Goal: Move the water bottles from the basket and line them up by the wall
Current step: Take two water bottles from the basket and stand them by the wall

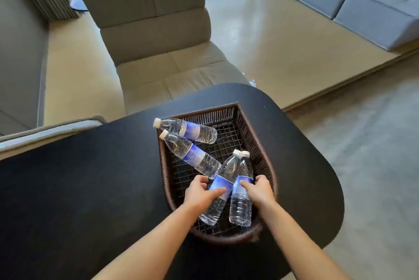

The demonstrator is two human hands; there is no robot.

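You have both hands down inside the basket (260, 143), which sits on the black worktop (90, 189). Your left hand (199, 196) curls its fingers (215, 191) around the label of one water bottle (218, 191), thumb on the far side, so it is wrapped but not visibly lifted. Your right hand (258, 191) closes the same way over the neighbouring bottle (241, 198). These two lie side by side with caps pointing away, which is probably why you take one in each hand. Two more bottles (192, 131) (192, 154) lie slanted at the far end, caps over the rim. None stands by the wall (20, 53) yet.
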